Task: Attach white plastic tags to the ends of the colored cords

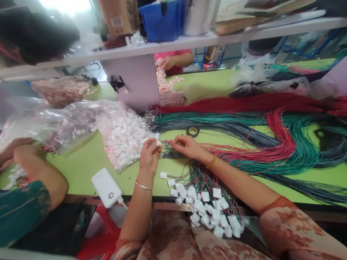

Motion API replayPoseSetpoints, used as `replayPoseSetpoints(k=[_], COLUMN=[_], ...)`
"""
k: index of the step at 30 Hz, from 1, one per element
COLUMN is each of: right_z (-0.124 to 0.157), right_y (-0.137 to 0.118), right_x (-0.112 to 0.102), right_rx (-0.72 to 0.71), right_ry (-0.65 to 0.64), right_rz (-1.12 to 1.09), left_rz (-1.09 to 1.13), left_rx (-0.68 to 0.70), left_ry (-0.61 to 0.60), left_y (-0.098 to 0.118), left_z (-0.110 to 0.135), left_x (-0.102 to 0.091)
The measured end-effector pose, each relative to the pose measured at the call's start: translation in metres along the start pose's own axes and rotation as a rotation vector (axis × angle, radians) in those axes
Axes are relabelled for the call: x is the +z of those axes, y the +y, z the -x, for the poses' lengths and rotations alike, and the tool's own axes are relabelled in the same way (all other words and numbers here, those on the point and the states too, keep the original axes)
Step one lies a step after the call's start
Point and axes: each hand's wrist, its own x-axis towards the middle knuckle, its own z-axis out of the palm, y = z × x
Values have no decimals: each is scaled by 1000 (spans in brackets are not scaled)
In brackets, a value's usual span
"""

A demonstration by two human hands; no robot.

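Observation:
My left hand (150, 155) is closed in a pinch at the middle of the table, with a small white plastic connector (158, 143) at its fingertips. Just to its right, my right hand (187, 147) pinches the end of a thin wire, partly hidden by the fingers. Metal-tipped wire ends lie between and beneath both hands. Left of them is a clear bag (123, 134) full of loose white connectors. Nearer my lap, a bunch of white connectors with wires attached (204, 209) hangs over the table's front edge.
Long bundles of red wires (282, 128), green wires (302, 158) and grey wires (243, 129) stretch rightward. A black tape roll (193, 132) lies behind my right hand. A white power bank (107, 187) rests at the front edge. Another person's arm (41, 171) is at left. A shelf (81, 61) crosses above.

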Motion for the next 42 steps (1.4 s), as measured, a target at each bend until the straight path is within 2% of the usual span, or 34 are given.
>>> replayPoseSetpoints(k=[4, 8, 16, 25, 28, 33, 38, 42], right_z=[2, 7, 15, 17, 17, 16, 14, 7], right_y=[-12, -10, -12, -15, -8, 3, 11, 17], right_x=[5, 10, 11, 12, 18, 21, 24, 16], right_rx=[-21, -13, -165, -218, -192, -124, -104, -39], right_ry=[22, 84, 131, 73, 60, 68, 73, 20], right_rz=[-38, 34, 401, 570, 529, 355, 296, -32], left_rz=[44, 54, 43, -91, -157, -145, -216, -229], left_rx=[-93, -117, -135, -84, -103, -66, -62, -66], left_ry=[-87, -150, -176, -166, -176, -72, -70, -13], left_y=[-9, -13, -14, -17, -21, -25, -25, -21], left_z=[3, 6, 8, 11, 11, 9, 11, 10], left_x=[1, 2, 3, 1, 1, 3, 6, 4])
